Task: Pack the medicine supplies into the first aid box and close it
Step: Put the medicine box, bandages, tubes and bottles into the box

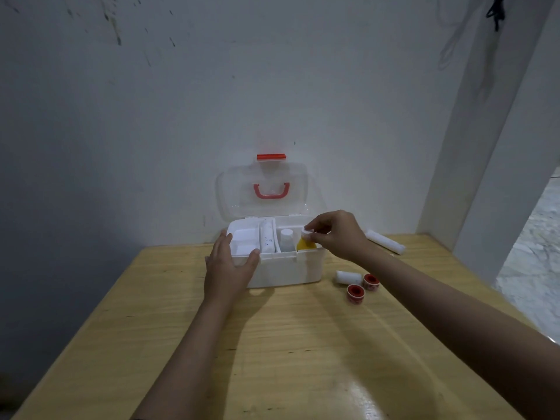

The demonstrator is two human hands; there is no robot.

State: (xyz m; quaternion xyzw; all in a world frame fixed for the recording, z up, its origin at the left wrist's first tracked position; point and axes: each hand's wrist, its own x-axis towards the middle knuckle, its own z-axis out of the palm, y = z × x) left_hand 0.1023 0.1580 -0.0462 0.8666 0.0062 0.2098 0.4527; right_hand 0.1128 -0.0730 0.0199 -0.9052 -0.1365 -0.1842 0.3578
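Note:
The white first aid box (285, 271) stands open on the wooden table, its clear lid (263, 189) with a red handle leaning back against the wall. My left hand (230, 268) grips the box's front left corner. My right hand (336, 234) pinches the white cap of a yellow bottle (306, 244) that sits in the right compartment. A clear bottle with a white cap (286, 239) and a white bandage roll (267, 237) stand in the middle compartments. Outside the box lie a small white roll (348, 277), two red-cored tape rolls (355, 293) (371, 281) and a long white bandage roll (385, 241).
The wooden table (272, 344) is pushed against a white wall, with a white pillar at the right. The table's right edge drops off to a pale floor (533, 247). The loose supplies all lie to the right of the box.

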